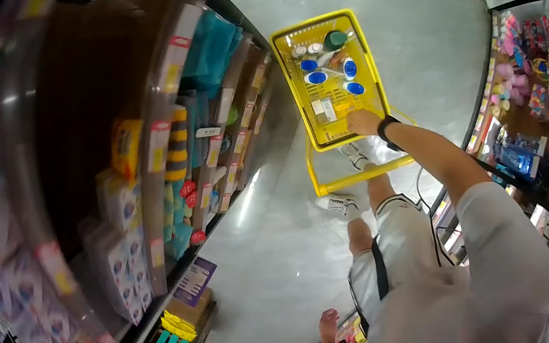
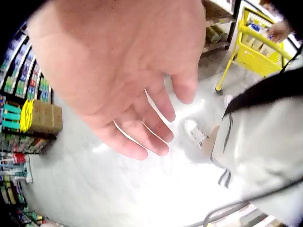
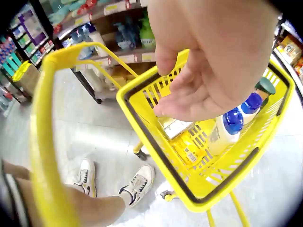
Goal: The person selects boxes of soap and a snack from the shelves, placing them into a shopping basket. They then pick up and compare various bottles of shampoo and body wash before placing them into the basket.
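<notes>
My right hand (image 1: 361,121) hovers over the near end of a yellow wheeled shopping basket (image 1: 288,70), fingers loosely bent and holding nothing. In the right wrist view this hand (image 3: 208,71) hangs just above the basket's (image 3: 142,127) contents: white bottles with blue caps (image 3: 233,120), a green-capped bottle (image 3: 266,85), a yellow packet (image 3: 187,147) and a white box (image 3: 173,126). The basket's yellow pull handle (image 3: 47,142) arches towards my legs. My left hand (image 1: 327,321) hangs at my side; in the left wrist view its (image 2: 132,85) palm is open, fingers relaxed and empty.
I stand in a shop aisle on a shiny grey floor (image 1: 283,227). Stocked shelves (image 1: 147,176) line the left side and more shelves (image 1: 531,83) the right. A cardboard box (image 2: 40,117) sits low by the left shelving. My white shoes (image 3: 137,182) are just behind the basket.
</notes>
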Available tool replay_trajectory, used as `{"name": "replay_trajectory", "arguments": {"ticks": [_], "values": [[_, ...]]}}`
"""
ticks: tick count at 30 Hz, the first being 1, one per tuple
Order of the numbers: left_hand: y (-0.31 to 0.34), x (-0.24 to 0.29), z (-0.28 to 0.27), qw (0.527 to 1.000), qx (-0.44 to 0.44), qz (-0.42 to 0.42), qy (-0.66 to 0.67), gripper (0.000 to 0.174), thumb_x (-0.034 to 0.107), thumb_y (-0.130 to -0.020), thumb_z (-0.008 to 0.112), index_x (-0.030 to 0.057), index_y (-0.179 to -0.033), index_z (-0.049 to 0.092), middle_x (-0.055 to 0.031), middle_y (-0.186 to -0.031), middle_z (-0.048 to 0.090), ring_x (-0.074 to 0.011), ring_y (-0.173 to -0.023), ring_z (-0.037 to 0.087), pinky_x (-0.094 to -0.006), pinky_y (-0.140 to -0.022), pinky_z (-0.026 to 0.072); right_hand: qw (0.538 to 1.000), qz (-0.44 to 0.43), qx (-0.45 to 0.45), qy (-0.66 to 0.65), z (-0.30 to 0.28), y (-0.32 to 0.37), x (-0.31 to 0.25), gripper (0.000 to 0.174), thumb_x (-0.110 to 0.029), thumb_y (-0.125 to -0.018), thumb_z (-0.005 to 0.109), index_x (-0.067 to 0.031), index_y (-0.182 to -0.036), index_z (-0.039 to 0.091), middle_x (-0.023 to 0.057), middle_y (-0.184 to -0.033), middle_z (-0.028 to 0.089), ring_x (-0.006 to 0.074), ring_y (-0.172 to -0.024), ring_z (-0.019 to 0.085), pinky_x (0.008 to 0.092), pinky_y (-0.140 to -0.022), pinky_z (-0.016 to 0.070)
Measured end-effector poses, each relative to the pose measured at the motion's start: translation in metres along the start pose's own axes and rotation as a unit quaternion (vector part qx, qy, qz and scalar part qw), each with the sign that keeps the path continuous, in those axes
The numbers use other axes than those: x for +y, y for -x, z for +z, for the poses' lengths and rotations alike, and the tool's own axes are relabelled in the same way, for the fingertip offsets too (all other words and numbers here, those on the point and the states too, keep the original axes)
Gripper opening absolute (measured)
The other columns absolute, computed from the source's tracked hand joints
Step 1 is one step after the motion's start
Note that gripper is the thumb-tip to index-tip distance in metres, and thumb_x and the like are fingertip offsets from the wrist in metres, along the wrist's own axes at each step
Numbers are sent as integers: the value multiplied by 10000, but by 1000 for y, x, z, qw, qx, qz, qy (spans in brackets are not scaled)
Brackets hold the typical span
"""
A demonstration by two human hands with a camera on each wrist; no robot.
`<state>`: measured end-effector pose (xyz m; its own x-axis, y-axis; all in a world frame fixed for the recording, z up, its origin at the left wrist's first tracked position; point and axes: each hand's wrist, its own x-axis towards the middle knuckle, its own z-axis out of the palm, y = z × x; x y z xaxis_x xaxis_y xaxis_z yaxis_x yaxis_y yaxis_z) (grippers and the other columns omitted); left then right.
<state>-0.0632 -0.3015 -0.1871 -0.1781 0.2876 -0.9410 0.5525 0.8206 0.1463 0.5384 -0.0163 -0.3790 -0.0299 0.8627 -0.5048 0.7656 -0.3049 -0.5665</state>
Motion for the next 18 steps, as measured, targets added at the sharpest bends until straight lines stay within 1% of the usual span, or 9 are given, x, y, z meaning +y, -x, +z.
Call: {"name": "replay_trajectory", "arguments": {"ticks": [1,3,5,7,9,11,13,15,18], "values": [[-2,16,1,998,11,56,-25,210,167,-902,588,22,-1053,609,-66,-884,670,-156,-808,646,-273,-709,506,1000,2,-10,-12,11,-28,6,254,-253,-775,601,-40,-902,660,209,-911,656,373,-909,623,449,-796,485],[6,92,8,997,40,48,-34,206,111,-900,592,5,-1077,603,-75,-907,662,-169,-821,639,-288,-762,505,986,164,-32,-11,37,-79,11,255,-264,-829,557,-65,-927,683,169,-1010,674,370,-929,642,488,-797,516],[26,181,26,986,92,133,30,206,89,-901,581,8,-1090,600,-88,-979,656,-167,-869,629,-285,-800,495,973,198,-99,64,68,-127,31,396,-323,-847,566,-73,-1152,595,179,-1140,622,389,-984,620,488,-842,500],[39,231,39,986,94,135,-8,212,87,-901,581,11,-1098,600,-94,-1010,651,-173,-896,625,-286,-810,490,966,255,31,15,77,-147,30,584,-392,-841,583,-88,-1322,451,199,-1279,520,399,-1075,573,505,-881,474],[52,280,49,979,63,153,-117,236,112,-908,585,8,-1120,587,-103,-1051,635,-185,-989,600,-302,-873,464,942,321,98,11,92,-176,34,770,-474,-802,616,-111,-1409,311,217,-1358,420,401,-1144,524,504,-904,459],[45,291,57,971,27,181,-153,256,116,-899,600,6,-1130,586,-117,-1057,638,-211,-973,611,-317,-862,475,938,339,67,-13,96,-189,32,798,-503,-780,629,-111,-1402,319,215,-1342,425,401,-1144,523,504,-911,455],[35,285,58,971,38,154,-181,250,109,-897,602,7,-1125,591,-120,-1059,638,-214,-961,616,-317,-845,484,934,355,40,-30,105,-195,32,825,-531,-758,643,-112,-1395,327,213,-1326,431,401,-1143,523,504,-917,452],[26,267,59,968,48,134,-206,245,102,-894,604,8,-1120,595,-122,-1062,638,-216,-949,622,-316,-827,493,913,396,54,-81,113,-198,32,830,-520,-740,663,-111,-1381,329,189,-1319,431,407,-1147,511,498,-923,451],[20,234,62,986,62,99,-120,230,87,-902,594,15,-1120,598,-110,-1048,642,-193,-931,627,-296,-785,503,908,396,112,-81,122,-202,41,769,-481,-733,685,-88,-1324,386,226,-1291,430,421,-1138,500,485,-927,453]]}}
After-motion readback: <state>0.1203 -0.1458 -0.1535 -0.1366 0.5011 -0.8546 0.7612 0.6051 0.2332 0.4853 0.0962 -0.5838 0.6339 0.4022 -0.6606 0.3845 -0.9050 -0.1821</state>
